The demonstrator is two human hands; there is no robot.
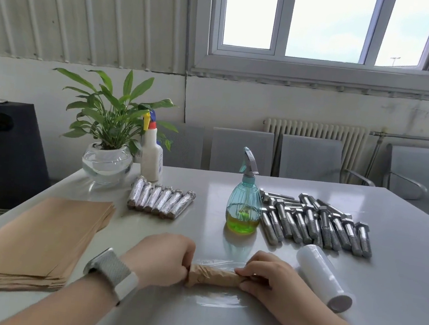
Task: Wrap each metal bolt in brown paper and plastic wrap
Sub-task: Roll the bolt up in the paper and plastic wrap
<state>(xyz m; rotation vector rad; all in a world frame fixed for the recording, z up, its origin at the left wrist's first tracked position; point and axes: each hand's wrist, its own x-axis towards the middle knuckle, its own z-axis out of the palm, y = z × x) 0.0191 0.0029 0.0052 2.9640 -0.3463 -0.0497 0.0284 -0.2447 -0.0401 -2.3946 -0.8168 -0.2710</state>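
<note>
Your left hand (163,259) and right hand (265,277) each pinch an end of the paper-wrapped bolt (213,278), lying on a plastic wrap sheet (219,300) at the near table (395,276) edge. Roll unevenly and that film may bunch or cling to itself; ease your grip and the paper could unfurl.
</note>
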